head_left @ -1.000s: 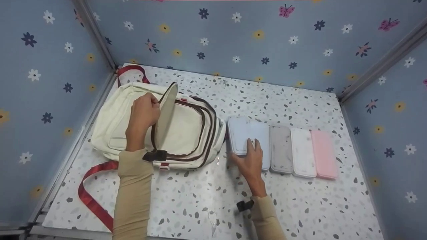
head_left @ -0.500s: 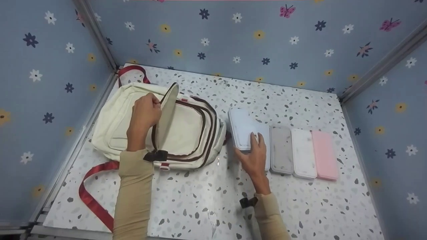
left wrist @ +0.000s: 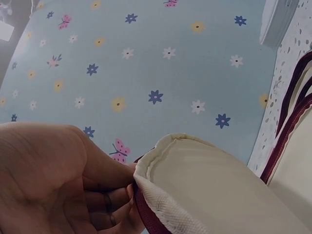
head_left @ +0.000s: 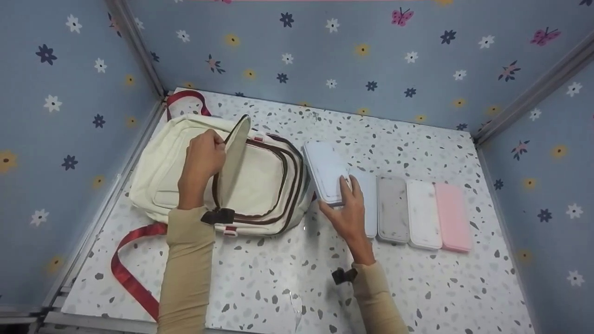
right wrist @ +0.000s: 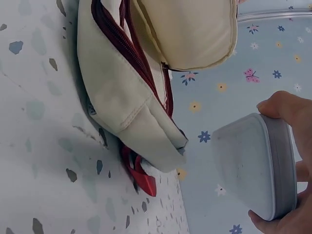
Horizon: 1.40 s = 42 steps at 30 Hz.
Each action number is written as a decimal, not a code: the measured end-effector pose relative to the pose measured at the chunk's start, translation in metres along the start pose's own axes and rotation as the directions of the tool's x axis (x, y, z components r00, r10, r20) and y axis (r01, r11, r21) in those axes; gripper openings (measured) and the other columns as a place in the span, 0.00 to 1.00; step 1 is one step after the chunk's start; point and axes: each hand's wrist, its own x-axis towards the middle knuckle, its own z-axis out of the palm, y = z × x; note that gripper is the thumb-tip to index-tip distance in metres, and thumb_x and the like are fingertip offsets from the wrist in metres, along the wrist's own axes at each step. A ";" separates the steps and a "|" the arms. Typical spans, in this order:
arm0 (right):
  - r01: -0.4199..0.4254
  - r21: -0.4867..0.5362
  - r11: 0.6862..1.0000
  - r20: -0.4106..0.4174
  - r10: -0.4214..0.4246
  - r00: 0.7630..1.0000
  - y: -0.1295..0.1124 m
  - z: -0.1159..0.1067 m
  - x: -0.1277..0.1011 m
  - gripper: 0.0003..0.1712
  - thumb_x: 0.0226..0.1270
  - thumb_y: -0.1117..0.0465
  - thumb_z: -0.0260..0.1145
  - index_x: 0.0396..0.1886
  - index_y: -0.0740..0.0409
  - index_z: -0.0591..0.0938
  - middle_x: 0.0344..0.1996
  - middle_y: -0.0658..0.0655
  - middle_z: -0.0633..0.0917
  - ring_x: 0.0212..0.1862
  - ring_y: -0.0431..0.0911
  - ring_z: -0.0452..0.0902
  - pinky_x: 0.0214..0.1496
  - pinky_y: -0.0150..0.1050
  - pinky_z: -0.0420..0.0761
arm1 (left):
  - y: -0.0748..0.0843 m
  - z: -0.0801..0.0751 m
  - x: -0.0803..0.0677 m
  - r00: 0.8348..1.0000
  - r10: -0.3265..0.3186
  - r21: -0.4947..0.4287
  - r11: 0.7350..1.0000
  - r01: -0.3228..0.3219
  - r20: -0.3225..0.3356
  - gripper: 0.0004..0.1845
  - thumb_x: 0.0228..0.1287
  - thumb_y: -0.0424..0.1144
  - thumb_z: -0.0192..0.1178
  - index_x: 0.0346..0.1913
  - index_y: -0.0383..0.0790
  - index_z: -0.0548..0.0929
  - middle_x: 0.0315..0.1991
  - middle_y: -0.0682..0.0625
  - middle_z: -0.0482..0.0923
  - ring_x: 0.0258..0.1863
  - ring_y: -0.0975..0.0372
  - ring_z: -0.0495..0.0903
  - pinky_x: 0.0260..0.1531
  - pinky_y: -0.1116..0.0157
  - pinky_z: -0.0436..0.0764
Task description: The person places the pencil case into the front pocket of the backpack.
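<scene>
Apparently, I have the left hand point(head_left: 202, 157) pinching the raised flap point(head_left: 235, 162) of the cream backpack point(head_left: 160, 167) at left, presumably to hold its pocket point(head_left: 257, 181) open. At the bag's right end, the right hand point(head_left: 348, 215) grips a pale blue case point(head_left: 325, 171) near its near end, likely leaving the far end free. Only the right wrist view shows digits clasping opposite edges.

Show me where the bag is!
In the head view, the bag lies on the table's left, its flap pinched by the left hand. On its right, the right hand holds a blue box.
</scene>
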 end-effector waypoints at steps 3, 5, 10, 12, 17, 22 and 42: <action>0.030 0.015 0.999 0.017 -0.030 0.999 -0.004 0.001 0.002 0.46 0.49 0.50 0.74 0.68 0.62 0.68 0.69 0.68 0.63 0.69 0.62 0.60 0.66 0.56 0.65 | 0.000 -0.001 0.000 1.000 -0.001 0.001 1.000 0.001 0.007 0.11 0.68 0.32 0.46 0.43 0.28 0.76 0.43 0.34 0.78 0.49 0.42 0.75 0.51 0.47 0.70; 0.047 0.020 0.999 0.022 -0.048 0.999 -0.006 0.002 0.003 0.46 0.49 0.50 0.74 0.68 0.62 0.69 0.69 0.68 0.63 0.69 0.62 0.60 0.65 0.56 0.66 | 0.000 -0.001 -0.001 1.000 -0.005 -0.001 1.000 0.005 0.017 0.11 0.69 0.33 0.46 0.44 0.28 0.76 0.43 0.34 0.77 0.49 0.42 0.75 0.52 0.47 0.70; 0.074 0.035 0.997 0.029 -0.075 0.997 -0.011 0.006 0.003 0.46 0.48 0.50 0.74 0.67 0.62 0.70 0.68 0.69 0.64 0.68 0.62 0.60 0.65 0.56 0.67 | 0.000 -0.001 0.000 0.999 -0.015 -0.008 1.000 0.015 0.038 0.12 0.70 0.34 0.47 0.45 0.28 0.76 0.45 0.34 0.77 0.50 0.42 0.74 0.52 0.48 0.70; 0.088 0.034 0.996 0.037 -0.089 0.995 -0.012 0.009 0.003 0.46 0.48 0.50 0.74 0.67 0.62 0.70 0.68 0.69 0.64 0.69 0.63 0.60 0.65 0.56 0.66 | 0.001 -0.001 -0.001 0.999 -0.019 -0.005 1.000 0.019 0.040 0.11 0.70 0.34 0.46 0.45 0.29 0.75 0.45 0.34 0.77 0.50 0.43 0.74 0.52 0.47 0.69; 0.108 0.027 0.994 0.060 -0.109 0.992 -0.015 0.013 0.002 0.46 0.48 0.49 0.74 0.66 0.62 0.70 0.68 0.68 0.65 0.69 0.62 0.60 0.66 0.55 0.66 | 0.001 0.000 -0.001 0.999 -0.021 -0.003 1.000 0.021 0.041 0.11 0.69 0.33 0.46 0.44 0.30 0.75 0.44 0.35 0.77 0.49 0.43 0.74 0.51 0.47 0.69; 0.116 0.033 0.993 0.074 -0.118 0.990 -0.015 0.016 0.001 0.46 0.48 0.49 0.73 0.66 0.62 0.70 0.68 0.68 0.65 0.69 0.61 0.60 0.66 0.54 0.66 | 0.000 0.001 -0.001 1.000 -0.013 -0.005 1.000 0.013 0.028 0.10 0.69 0.33 0.46 0.43 0.31 0.75 0.43 0.36 0.77 0.47 0.44 0.74 0.49 0.47 0.69; 0.118 -0.008 0.993 0.186 -0.115 0.976 -0.020 0.029 0.001 0.45 0.49 0.47 0.71 0.67 0.58 0.70 0.69 0.65 0.65 0.67 0.60 0.64 0.64 0.56 0.68 | -0.001 0.000 -0.001 1.000 -0.002 0.016 1.000 0.002 0.026 0.10 0.69 0.33 0.46 0.43 0.30 0.74 0.43 0.35 0.77 0.48 0.42 0.75 0.48 0.46 0.70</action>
